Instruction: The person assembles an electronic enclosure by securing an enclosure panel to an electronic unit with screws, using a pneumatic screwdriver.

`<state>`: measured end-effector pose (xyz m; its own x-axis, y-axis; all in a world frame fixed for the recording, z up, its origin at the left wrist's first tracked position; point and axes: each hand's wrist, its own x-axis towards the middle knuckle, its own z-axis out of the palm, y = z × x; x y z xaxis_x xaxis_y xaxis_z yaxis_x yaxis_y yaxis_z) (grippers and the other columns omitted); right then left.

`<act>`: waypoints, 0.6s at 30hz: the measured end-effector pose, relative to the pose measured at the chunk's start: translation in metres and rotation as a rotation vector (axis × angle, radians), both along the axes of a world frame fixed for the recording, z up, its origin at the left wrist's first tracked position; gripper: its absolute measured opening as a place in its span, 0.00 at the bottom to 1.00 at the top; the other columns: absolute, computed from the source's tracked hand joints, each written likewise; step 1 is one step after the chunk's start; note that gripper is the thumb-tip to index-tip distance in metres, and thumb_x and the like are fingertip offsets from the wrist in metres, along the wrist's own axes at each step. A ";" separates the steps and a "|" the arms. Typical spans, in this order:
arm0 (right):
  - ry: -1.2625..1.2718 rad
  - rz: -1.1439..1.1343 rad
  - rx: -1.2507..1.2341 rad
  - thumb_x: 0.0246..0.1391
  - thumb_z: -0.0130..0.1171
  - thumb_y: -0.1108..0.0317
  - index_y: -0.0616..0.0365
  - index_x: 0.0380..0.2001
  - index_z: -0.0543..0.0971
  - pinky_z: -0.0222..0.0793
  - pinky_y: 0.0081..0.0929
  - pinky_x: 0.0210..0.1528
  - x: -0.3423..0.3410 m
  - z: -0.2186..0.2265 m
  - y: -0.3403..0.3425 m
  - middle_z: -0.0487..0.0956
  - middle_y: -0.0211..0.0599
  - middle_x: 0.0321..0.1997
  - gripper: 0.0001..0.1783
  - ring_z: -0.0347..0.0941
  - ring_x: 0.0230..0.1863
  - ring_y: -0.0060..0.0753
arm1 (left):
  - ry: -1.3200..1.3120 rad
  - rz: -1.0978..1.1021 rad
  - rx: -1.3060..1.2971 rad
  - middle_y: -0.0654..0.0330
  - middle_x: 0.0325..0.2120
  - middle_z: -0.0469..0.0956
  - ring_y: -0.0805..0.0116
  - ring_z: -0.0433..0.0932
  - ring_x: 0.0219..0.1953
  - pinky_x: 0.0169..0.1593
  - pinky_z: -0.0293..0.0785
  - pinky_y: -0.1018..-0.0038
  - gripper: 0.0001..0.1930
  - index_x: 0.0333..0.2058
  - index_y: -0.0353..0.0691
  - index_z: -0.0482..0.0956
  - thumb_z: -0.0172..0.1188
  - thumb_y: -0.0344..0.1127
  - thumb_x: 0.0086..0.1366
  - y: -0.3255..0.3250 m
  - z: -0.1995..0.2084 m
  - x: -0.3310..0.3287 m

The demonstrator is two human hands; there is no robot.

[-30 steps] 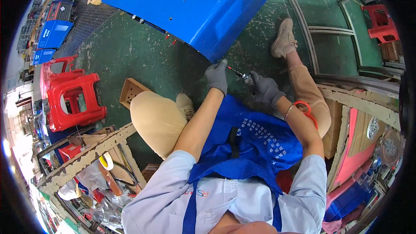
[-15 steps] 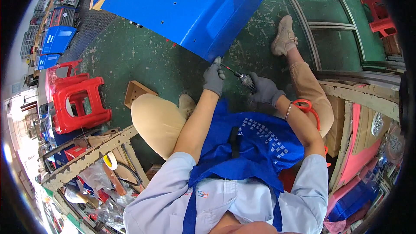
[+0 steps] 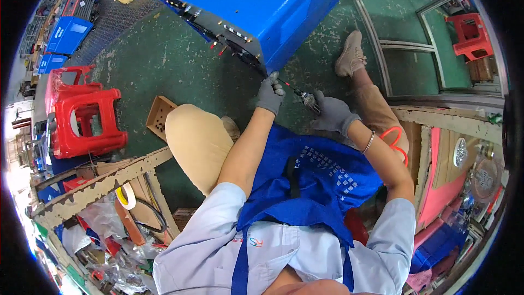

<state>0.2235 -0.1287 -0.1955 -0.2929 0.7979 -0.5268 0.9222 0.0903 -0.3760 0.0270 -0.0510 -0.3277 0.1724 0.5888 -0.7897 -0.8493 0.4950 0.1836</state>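
A large blue metal cabinet [image 3: 262, 8] stands ahead of me, its near lower corner close to my hands. Along its left-facing side runs a dark panel [image 3: 234, 37] with small fittings and red tips. My left hand [image 3: 270, 95], in a grey glove, is closed at that corner, by the tip of a long thin bit; what its fingers pinch is hidden. In my right hand [image 3: 334, 114], also gloved, is a power screwdriver [image 3: 309, 100] with a dark and metallic body. Its bit, with a red band, points up-left toward the corner.
Red plastic stools [image 3: 90, 123] stand at left, near a small open cardboard box [image 3: 159, 114] holding small dark parts. Worn wooden-framed shelves [image 3: 109, 183] flank me on both sides. A metal-framed glass panel [image 3: 409, 46] is at right. A red hose [image 3: 394, 137] loops by my right forearm.
The cabinet has tipped or turned, so its fitted dark panel now shows. The view has shifted slightly. Both hands keep about the same place at the corner, the screwdriver still in the right.
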 end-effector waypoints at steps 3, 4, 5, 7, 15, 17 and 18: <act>-0.100 0.051 0.006 0.36 0.68 0.51 0.63 0.49 0.63 0.72 0.47 0.41 0.000 0.032 -0.003 0.78 0.53 0.35 0.41 0.76 0.40 0.58 | 0.024 -0.075 0.072 0.72 0.20 0.59 0.79 0.55 0.17 0.18 0.54 0.82 0.07 0.40 0.43 0.76 0.56 0.34 0.65 -0.001 -0.001 -0.002; -0.138 0.047 0.000 0.35 0.68 0.50 0.63 0.48 0.63 0.72 0.47 0.41 0.002 0.054 -0.005 0.78 0.54 0.35 0.41 0.76 0.40 0.58 | 0.069 -0.146 0.087 0.72 0.20 0.59 0.79 0.56 0.18 0.18 0.55 0.81 0.07 0.41 0.44 0.76 0.57 0.35 0.65 -0.006 -0.001 -0.001; -0.174 0.044 -0.007 0.35 0.68 0.50 0.64 0.48 0.63 0.72 0.46 0.42 0.004 0.077 -0.008 0.79 0.55 0.36 0.41 0.76 0.41 0.58 | 0.117 -0.216 0.103 0.72 0.20 0.60 0.79 0.56 0.18 0.19 0.56 0.80 0.08 0.42 0.44 0.76 0.57 0.35 0.65 -0.010 -0.001 -0.001; -0.156 0.169 0.368 0.35 0.68 0.50 0.63 0.47 0.64 0.72 0.46 0.42 0.009 0.129 -0.009 0.79 0.55 0.35 0.40 0.76 0.40 0.59 | 0.173 -0.296 0.212 0.70 0.21 0.64 0.78 0.60 0.19 0.19 0.58 0.80 0.09 0.43 0.44 0.76 0.57 0.35 0.65 -0.022 -0.012 -0.016; -0.409 -0.095 0.303 0.36 0.67 0.55 0.59 0.52 0.64 0.72 0.45 0.43 0.058 0.221 0.027 0.78 0.55 0.37 0.39 0.76 0.41 0.57 | 0.233 -0.396 0.439 0.58 0.32 0.79 0.67 0.77 0.29 0.28 0.72 0.73 0.11 0.44 0.40 0.76 0.59 0.33 0.63 -0.036 -0.006 -0.039; -0.320 -0.073 0.350 0.36 0.68 0.55 0.59 0.51 0.63 0.72 0.44 0.42 0.064 0.179 0.032 0.79 0.54 0.37 0.40 0.76 0.40 0.57 | 0.090 -0.357 0.586 0.59 0.33 0.80 0.68 0.79 0.30 0.28 0.75 0.75 0.10 0.42 0.42 0.78 0.56 0.29 0.60 -0.035 -0.017 -0.060; -0.306 -0.039 0.339 0.36 0.69 0.55 0.59 0.51 0.62 0.72 0.45 0.42 0.065 0.147 0.028 0.78 0.54 0.36 0.40 0.76 0.39 0.58 | 0.109 -0.360 0.572 0.59 0.33 0.80 0.68 0.79 0.30 0.28 0.75 0.75 0.10 0.42 0.42 0.78 0.56 0.29 0.60 -0.038 -0.018 -0.063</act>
<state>0.2888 -0.1005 -0.0483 -0.1304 0.9475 -0.2919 0.9915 0.1239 -0.0406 -0.0365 -0.0893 -0.3456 0.3726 0.8397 -0.3952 -0.6120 0.5424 0.5756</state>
